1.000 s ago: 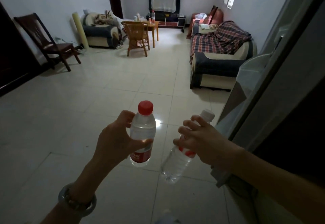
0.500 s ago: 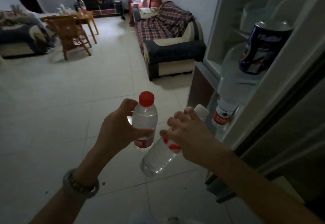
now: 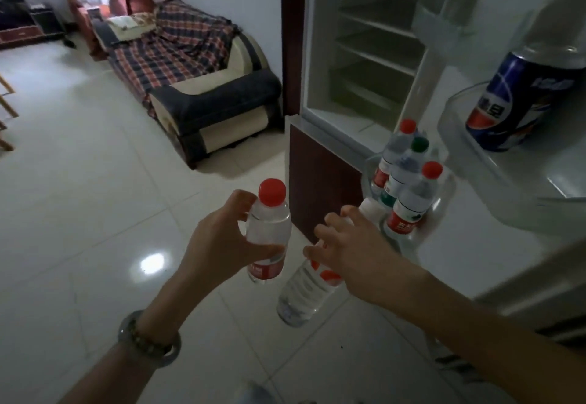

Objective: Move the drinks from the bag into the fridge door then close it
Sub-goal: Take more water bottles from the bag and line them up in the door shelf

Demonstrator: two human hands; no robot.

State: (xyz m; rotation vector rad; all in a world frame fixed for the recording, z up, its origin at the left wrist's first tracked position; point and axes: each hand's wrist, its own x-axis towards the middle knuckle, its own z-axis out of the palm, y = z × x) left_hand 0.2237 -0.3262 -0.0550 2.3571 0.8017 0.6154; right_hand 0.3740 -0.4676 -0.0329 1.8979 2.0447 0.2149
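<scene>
My left hand (image 3: 218, 245) grips an upright red-capped water bottle (image 3: 269, 222) at its middle. A second water bottle (image 3: 301, 295), white-capped and tilted with its base toward me, is held in my right hand (image 3: 355, 251). Its cap points at the lower shelf (image 3: 440, 210) of the open fridge door (image 3: 507, 245), just to the right. That shelf holds three bottles: a red-capped one in front (image 3: 412, 200), a green-capped one (image 3: 409, 162) and another red-capped one (image 3: 396, 143) behind. A blue drink can (image 3: 513, 105) stands on the door shelf above.
The open fridge compartment (image 3: 374, 38) shows bare wire shelves. Below it is a dark red fridge panel (image 3: 320, 178). A sofa with a plaid blanket (image 3: 190, 64) stands against the wall behind. White tiled floor (image 3: 95, 213) spreads to the left.
The view has swung right, bringing the fridge interior and the door shelves with their bottles and can into sight. Both hands, each still holding a bottle, are now closer to the lower door shelf.
</scene>
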